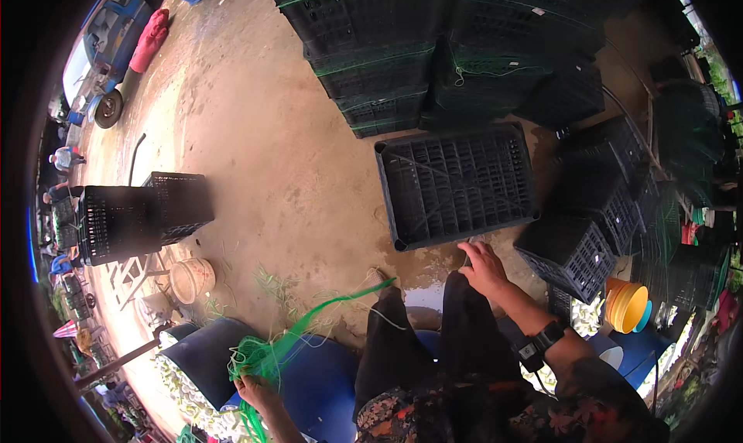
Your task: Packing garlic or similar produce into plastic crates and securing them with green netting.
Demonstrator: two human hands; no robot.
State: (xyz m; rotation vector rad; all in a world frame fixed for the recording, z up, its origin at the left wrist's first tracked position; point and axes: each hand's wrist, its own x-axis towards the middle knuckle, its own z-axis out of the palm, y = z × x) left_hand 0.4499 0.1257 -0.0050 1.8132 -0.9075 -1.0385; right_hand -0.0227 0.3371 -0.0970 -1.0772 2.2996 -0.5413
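My left hand (259, 393), at the lower left, is closed on a bunch of bright green netting (267, 355). A long strip of the net stretches away from it, up and right toward my shoe, with pale loose strings alongside. My right hand (486, 271) is out above my knee, close to the near edge of a black plastic crate (457, 184). Its thumb and index finger are apart, and nothing shows clearly between them. The crate lies on the wet ground with its slatted face up. Whether my fingertips touch its edge I cannot tell.
Tall stacks of black crates (371, 64) with green cord stand ahead. More crates (569, 253) sit at right beside a yellow bucket (627, 305). Blue drums (209, 358) and pale cut pieces (186, 396) lie lower left, near a whitish bucket (192, 280). Another crate stack (120, 222) stands left.
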